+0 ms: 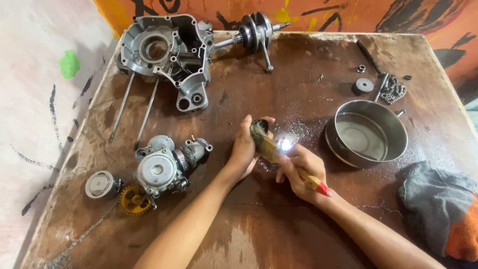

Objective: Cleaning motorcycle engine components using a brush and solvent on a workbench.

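My left hand grips a small round dark metal part held up at the middle of the wooden table. My right hand holds a paintbrush with a wooden handle and a red tip; its bristles press against the round part. A bright glare sits on the brush's metal band. Both hands hover just above the wet, oily patch of the tabletop.
A steel bowl with liquid stands to the right. An engine crankcase and crankshaft lie at the back. A cylinder head, yellow gear and piston sit left. A chain and rags lie right.
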